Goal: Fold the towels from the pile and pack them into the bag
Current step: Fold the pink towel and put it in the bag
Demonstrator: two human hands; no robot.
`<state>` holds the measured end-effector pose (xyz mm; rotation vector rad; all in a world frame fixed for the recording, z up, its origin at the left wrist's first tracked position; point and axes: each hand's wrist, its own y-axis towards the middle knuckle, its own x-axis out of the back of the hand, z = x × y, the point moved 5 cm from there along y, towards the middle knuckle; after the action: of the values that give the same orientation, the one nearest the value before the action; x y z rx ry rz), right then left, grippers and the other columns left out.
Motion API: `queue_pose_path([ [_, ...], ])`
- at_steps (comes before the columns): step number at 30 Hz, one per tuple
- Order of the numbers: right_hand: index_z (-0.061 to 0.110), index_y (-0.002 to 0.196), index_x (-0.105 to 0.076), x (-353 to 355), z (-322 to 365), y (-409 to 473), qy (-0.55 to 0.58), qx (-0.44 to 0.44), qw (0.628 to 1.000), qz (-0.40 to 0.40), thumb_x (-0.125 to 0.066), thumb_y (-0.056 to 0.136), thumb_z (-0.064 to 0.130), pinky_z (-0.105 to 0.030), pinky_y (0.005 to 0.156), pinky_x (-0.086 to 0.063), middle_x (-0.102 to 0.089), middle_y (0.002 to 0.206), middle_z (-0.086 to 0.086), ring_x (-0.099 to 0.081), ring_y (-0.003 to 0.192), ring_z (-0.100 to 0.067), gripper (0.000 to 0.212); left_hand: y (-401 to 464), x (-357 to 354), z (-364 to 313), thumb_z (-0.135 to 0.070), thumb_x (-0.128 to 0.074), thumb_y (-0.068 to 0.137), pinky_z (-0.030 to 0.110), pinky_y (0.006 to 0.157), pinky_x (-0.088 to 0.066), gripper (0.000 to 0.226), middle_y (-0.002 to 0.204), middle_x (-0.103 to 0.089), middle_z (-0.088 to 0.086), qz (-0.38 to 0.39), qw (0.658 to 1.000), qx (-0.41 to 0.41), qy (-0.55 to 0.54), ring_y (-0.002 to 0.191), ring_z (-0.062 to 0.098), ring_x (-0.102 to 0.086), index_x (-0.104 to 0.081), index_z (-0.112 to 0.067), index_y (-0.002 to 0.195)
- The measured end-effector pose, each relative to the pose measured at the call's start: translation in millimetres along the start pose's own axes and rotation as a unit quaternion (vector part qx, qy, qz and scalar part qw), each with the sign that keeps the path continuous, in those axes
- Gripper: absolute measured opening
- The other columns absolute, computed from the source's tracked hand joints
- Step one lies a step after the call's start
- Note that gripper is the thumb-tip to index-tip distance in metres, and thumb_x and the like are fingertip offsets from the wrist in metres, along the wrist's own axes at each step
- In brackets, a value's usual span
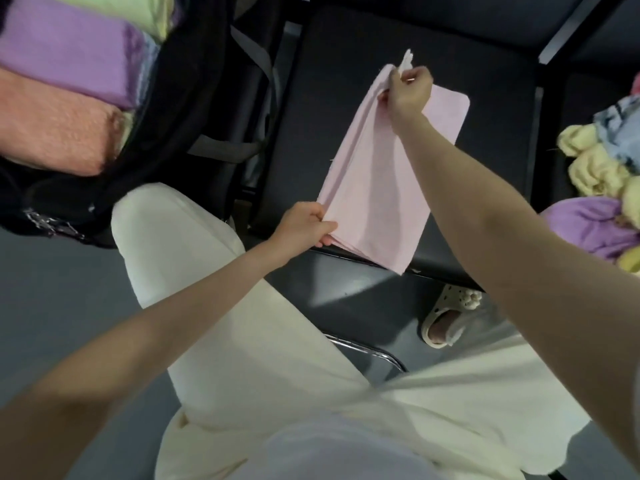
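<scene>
1. The pink towel [374, 188] lies partly on the dark seat [346, 64] of a chair in front of the person. Its far right part rests flat on the seat, its left side is lifted, and its near corner hangs just past the seat's front edge.
2. The right hand [407, 93] pinches the far end of the towel, fingers curled around a gathered bunch of cloth with a small white label [406, 60] sticking up above the knuckles.
3. The left hand [306, 225] grips the near end, thumb on top and fingers curled underneath a stack of several layered edges.
4. The cloth looks thin, light and limp: it drapes in soft creases between the two hands and sags wherever it is not held. It should fold easily but will not hold a crease by itself, so each fold probably needs pressing flat on the seat.
5. The best holds are likely the corners and the stacked edges, gripped through all layers so none slips out.
6. The black bag [194, 98] stands open to the left, already holding folded towels [65, 64] in purple, orange and pale green.
7. The pile of unfolded towels [602, 188] sits at the right edge of view.
</scene>
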<state>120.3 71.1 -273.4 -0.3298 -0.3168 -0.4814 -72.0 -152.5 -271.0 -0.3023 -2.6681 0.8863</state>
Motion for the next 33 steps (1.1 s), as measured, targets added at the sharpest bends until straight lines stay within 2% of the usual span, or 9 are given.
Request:
queue_pose_path([
  [3, 0.009, 0.075, -0.058, -10, -9, -9, -0.005, -0.032, 0.998, 0.044, -0.056, 0.093, 0.019, -0.026, 0.057, -0.055, -0.067, 0.066, -0.006, -0.067, 0.056, -0.014, 0.021, 7, 10, 7, -0.013, -0.06, 0.083, 0.039, 0.068, -0.056, 0.015, 0.079, -0.07, 0.017, -0.026, 0.993, 0.011, 0.113, 0.061, 0.021, -0.067, -0.059, 0.002, 0.082],
  [6, 0.01, 0.085, -0.056, 2, -4, -24, 0.002, -0.025, 0.998, 0.05, -0.055, 0.094, 0.018, -0.028, 0.059, -0.058, -0.068, 0.078, -0.008, -0.069, 0.07, -0.018, 0.012, 3, 21, 1, -0.025, -0.06, 0.078, 0.037, 0.064, -0.052, 0.024, 0.078, -0.068, 0.012, -0.083, 0.963, -0.013, 0.254, 0.072, 0.028, -0.064, -0.063, -0.001, 0.081],
  [9, 0.012, 0.085, -0.053, 30, -4, -53, -0.045, 0.049, 0.997, 0.048, -0.053, 0.094, 0.014, -0.025, 0.064, -0.056, -0.061, 0.085, -0.004, -0.064, 0.078, -0.019, 0.009, -3, 29, -5, -0.035, -0.061, 0.081, 0.033, 0.063, -0.049, 0.026, 0.081, -0.068, 0.004, -0.151, 0.937, -0.035, 0.312, 0.076, 0.025, -0.064, -0.065, -0.009, 0.084],
  [12, 0.007, 0.09, -0.055, 75, -26, -96, -0.126, 0.1, 0.987, 0.022, -0.054, 0.09, 0.013, -0.01, 0.064, -0.041, -0.056, 0.084, 0.001, -0.053, 0.076, -0.011, 0.005, -3, 32, -8, -0.041, -0.062, 0.084, 0.03, 0.065, -0.047, 0.03, 0.09, -0.069, 0.002, -0.194, 0.931, -0.045, 0.305, 0.086, 0.025, -0.063, -0.065, -0.012, 0.09],
  [15, 0.005, 0.102, -0.054, 116, -60, -140, -0.18, 0.085, 0.98, -0.025, -0.057, 0.089, 0.018, -0.018, 0.065, -0.038, -0.055, 0.098, -0.005, -0.051, 0.078, -0.013, 0.019, 0, 30, -5, -0.042, -0.067, 0.083, 0.03, 0.068, -0.046, 0.031, 0.097, -0.069, 0.002, -0.188, 0.939, -0.035, 0.285, 0.093, 0.025, -0.063, -0.066, -0.013, 0.096],
  [18, 0.009, 0.096, -0.049, 140, -91, -181, -0.195, 0.038, 0.979, -0.043, -0.063, 0.086, 0.024, -0.029, 0.071, -0.044, -0.049, 0.101, -0.004, -0.05, 0.08, -0.017, 0.023, -1, 21, -2, -0.033, -0.071, 0.084, 0.033, 0.07, -0.048, 0.026, 0.099, -0.069, 0.005, -0.182, 0.943, -0.031, 0.275, 0.094, 0.027, -0.064, -0.064, -0.011, 0.095],
  [24, 0.009, 0.098, -0.052, 143, -130, -234, -0.23, -0.006, 0.972, -0.047, -0.07, 0.082, 0.04, -0.031, 0.076, -0.044, -0.043, 0.106, -0.004, -0.048, 0.089, -0.018, 0.039, -13, 6, 0, -0.029, -0.072, 0.084, 0.031, 0.066, -0.042, 0.029, 0.099, -0.068, 0.009, -0.193, 0.943, -0.02, 0.27, 0.092, 0.03, -0.064, -0.064, -0.006, 0.098],
  [29, 0.008, 0.084, -0.059, 145, -134, -240, -0.172, -0.05, 0.984, -0.021, -0.067, 0.084, 0.027, -0.022, 0.074, -0.035, -0.051, 0.098, -0.007, -0.047, 0.085, -0.015, 0.021, -13, 4, 10, -0.025, -0.072, 0.081, 0.03, 0.064, -0.043, 0.028, 0.093, -0.068, 0.011, -0.144, 0.962, 0.038, 0.23, 0.088, 0.029, -0.064, -0.067, -0.001, 0.093],
  [33, 0.009, 0.077, -0.049, 157, -133, -249, -0.041, -0.113, 0.992, 0.025, -0.06, 0.087, 0.015, -0.026, 0.061, -0.044, -0.053, 0.072, -0.002, -0.053, 0.069, -0.017, 0.017, -25, -6, 21, -0.017, -0.071, 0.084, 0.026, 0.056, -0.044, 0.015, 0.085, -0.06, 0.009, -0.08, 0.986, 0.096, 0.109, 0.073, 0.022, -0.057, -0.061, -0.006, 0.08],
])
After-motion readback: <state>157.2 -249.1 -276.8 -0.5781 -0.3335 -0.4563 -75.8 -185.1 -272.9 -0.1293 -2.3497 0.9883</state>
